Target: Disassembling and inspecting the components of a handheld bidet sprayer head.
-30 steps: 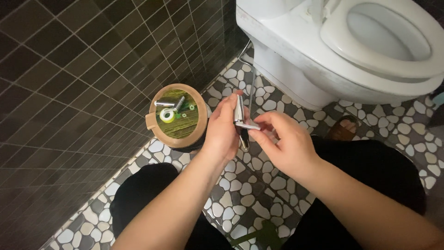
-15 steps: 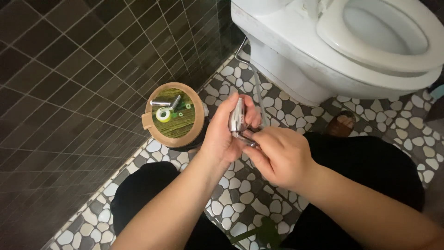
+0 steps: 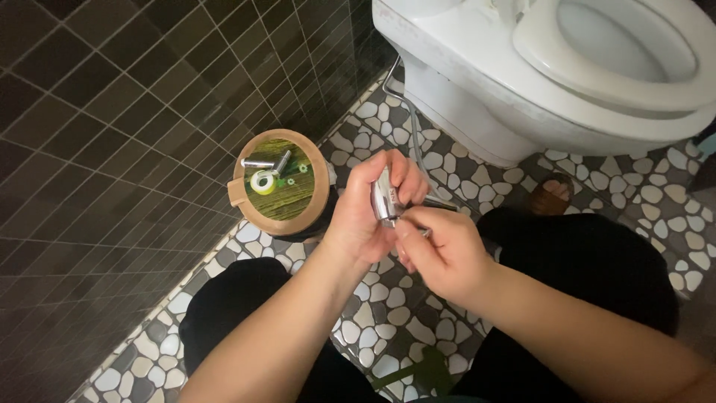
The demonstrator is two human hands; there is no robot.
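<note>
My left hand (image 3: 367,209) is wrapped around a shiny chrome sprayer head (image 3: 383,195), held upright over the pebble floor. My right hand (image 3: 440,252) pinches the lower end of the same chrome piece, fingers closed on it from below. A thin metal hose (image 3: 409,127) runs from behind the hands up toward the toilet base. To the left of my hands stands a round wooden stool (image 3: 279,186) carrying a roll of white tape (image 3: 262,181) and two small metal fittings (image 3: 268,162).
A white toilet (image 3: 552,67) fills the upper right. Dark square wall tiles (image 3: 97,149) cover the left side. My knees in black trousers (image 3: 597,254) are on the pebble-pattern floor, and a sandalled foot (image 3: 550,195) shows near the toilet base.
Both hands have stayed on the chrome piece and shifted slightly; the right fingers have changed their grip at its lower end. The camera view has drifted a little.
</note>
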